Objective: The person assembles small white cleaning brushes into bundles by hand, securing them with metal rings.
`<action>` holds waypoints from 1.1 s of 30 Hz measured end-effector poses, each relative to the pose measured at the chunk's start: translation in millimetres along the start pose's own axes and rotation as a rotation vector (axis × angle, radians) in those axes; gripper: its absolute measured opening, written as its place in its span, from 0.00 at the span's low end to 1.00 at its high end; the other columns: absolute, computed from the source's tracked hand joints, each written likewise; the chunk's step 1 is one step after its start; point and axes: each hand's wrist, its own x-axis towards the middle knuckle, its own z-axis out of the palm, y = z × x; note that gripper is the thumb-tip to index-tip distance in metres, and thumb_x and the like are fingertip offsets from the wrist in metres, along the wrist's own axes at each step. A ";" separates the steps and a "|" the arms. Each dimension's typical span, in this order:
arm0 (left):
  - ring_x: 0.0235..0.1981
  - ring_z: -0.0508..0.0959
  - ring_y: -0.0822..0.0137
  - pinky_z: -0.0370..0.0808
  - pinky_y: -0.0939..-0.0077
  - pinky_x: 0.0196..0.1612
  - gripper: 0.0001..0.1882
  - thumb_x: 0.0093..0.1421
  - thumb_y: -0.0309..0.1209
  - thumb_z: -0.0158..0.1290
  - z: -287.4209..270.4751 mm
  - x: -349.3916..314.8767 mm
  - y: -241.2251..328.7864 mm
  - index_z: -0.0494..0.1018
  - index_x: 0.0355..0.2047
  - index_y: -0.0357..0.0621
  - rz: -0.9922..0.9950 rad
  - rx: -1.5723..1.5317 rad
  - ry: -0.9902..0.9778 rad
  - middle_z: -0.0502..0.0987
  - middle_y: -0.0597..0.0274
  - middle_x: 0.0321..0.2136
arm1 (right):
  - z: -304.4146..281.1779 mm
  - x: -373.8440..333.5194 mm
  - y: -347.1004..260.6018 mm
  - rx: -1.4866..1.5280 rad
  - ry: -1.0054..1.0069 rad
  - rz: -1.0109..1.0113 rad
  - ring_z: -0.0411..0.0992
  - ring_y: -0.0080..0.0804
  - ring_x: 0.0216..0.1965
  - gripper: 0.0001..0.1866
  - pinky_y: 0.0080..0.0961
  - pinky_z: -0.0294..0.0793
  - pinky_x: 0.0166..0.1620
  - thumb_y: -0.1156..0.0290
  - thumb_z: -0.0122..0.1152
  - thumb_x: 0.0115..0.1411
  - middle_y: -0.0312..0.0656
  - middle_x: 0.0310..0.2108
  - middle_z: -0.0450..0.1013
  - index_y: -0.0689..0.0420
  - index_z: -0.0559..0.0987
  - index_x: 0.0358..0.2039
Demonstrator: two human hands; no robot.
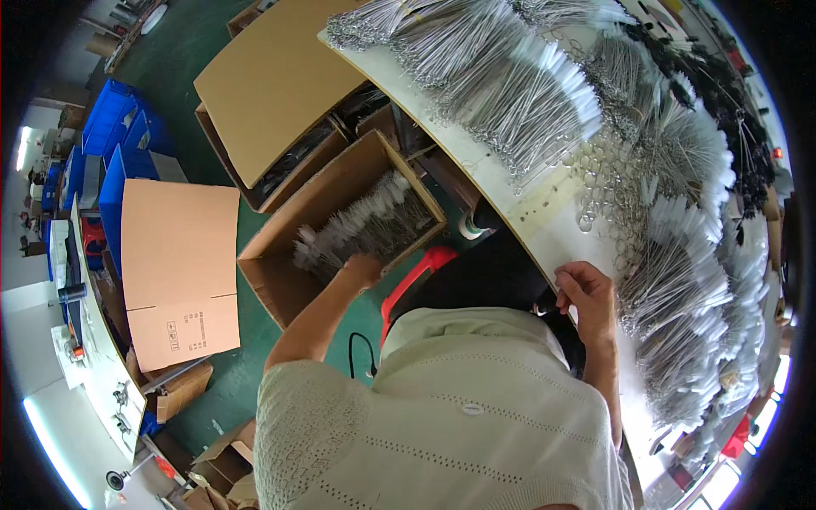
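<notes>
My left hand (364, 270) reaches over the near wall of an open cardboard box (276, 225), down to the thin wire brushes (361, 223) with white bristle ends that lie in it. Its fingers are mostly hidden, so their grip does not show. At the edge of the white table (544, 225), my right hand (586, 293) has its fingers curled and the thumb pressed against them. Whatever is in that pinch, if anything, is too small to make out. Large heaps of similar wire brushes (535, 102) cover the table beyond and to the right of this hand.
Loose metal rings (608, 183) lie among the heaps. Behind the open box stands another carton with a large cardboard flap (276, 85). A tall carton panel (180, 272) rises at left, near blue bins (110, 119). A red stool edge (412, 276) shows beneath me.
</notes>
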 end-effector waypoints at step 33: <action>0.30 0.77 0.52 0.74 0.57 0.33 0.06 0.55 0.32 0.47 -658.8 219.5 217.9 0.72 0.28 0.45 0.026 0.443 1.160 0.76 0.52 0.28 | -169.5 -69.4 -19.3 0.196 0.220 -0.207 0.73 0.23 0.27 0.06 0.17 0.73 0.30 0.75 0.60 0.54 0.40 0.26 0.73 0.63 0.78 0.32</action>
